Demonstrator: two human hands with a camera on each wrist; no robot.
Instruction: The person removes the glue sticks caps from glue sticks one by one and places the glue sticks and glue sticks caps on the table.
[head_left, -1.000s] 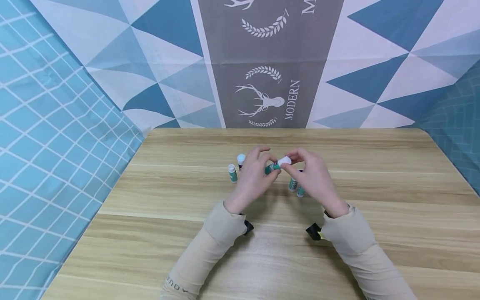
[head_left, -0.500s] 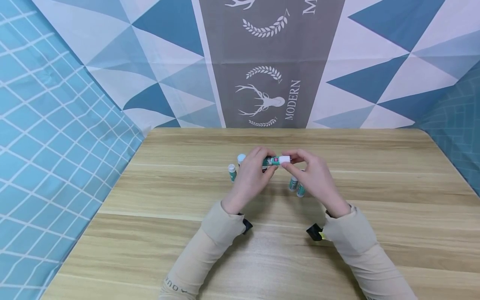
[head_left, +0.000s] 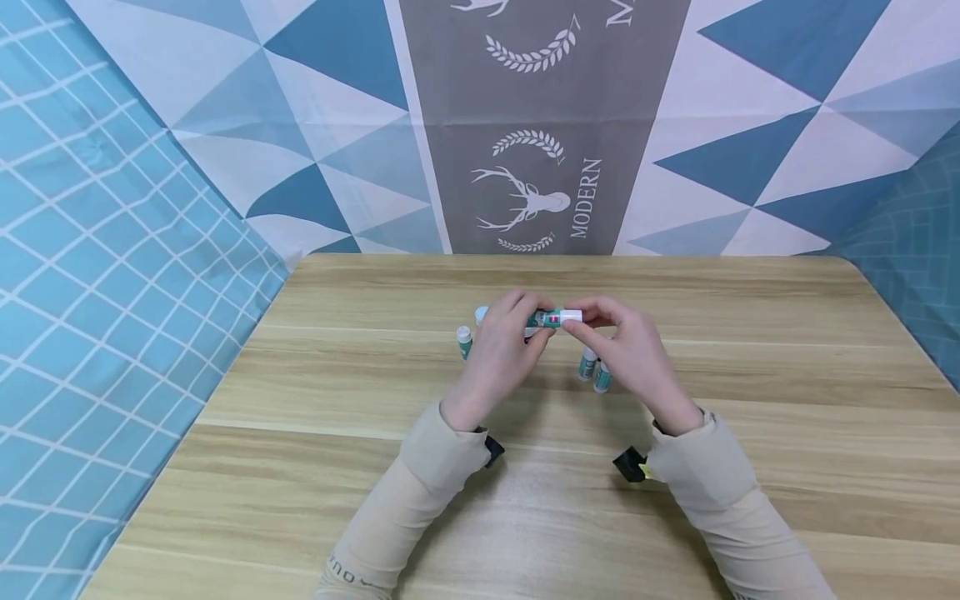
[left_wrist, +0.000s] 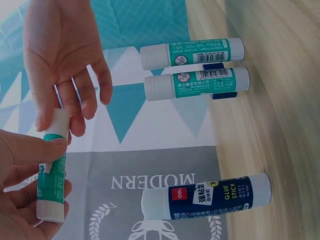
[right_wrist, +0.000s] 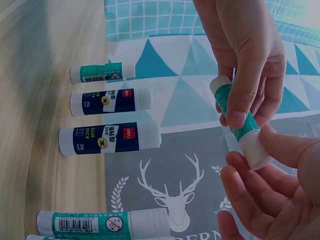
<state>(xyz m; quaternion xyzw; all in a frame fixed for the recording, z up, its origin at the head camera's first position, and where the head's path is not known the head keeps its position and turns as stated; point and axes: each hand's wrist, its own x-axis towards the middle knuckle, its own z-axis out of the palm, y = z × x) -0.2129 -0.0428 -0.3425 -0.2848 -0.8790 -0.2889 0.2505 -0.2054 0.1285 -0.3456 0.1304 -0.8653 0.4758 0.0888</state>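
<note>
The head view shows a green glue stick (head_left: 546, 319) held nearly level above the table, between two bare hands. The left hand (head_left: 498, 354) grips its green barrel, thumb on one side and fingers round the other; the right hand (head_left: 633, 346) pinches the white cap (head_left: 572, 317) between thumb and fingertips. The cap sits on the end of the barrel. A small red block marks the green label; its finer print is too small to read.

Around them, more smooth plastic cylinders stand upright. In the right wrist view, two navy glue sticks (right_wrist: 107, 101) (right_wrist: 107, 139) carry a red square lettered "deli", a white patch printed "强粘型", yellow "GLUE STICK" and "21g". Beside them stands a smaller green stick (right_wrist: 100, 73). Near the right hand, two green-labelled sticks (head_left: 587, 365) (head_left: 602, 377) stand close together, with barcodes, rows of Chinese characters and a round, slashed symbol. All have white caps and white bases.

The table (head_left: 300, 500) has pale, streaky wood grain. Behind it hangs a creased cloth (head_left: 450, 142) with a grey band reading "MODERN" beside a white antlered deer head and leaf sprays, flanked by blue and white triangles. Beige sleeves (head_left: 397, 500) (head_left: 738, 508) cover the forearms, the left one bearing partly visible dark lettering.
</note>
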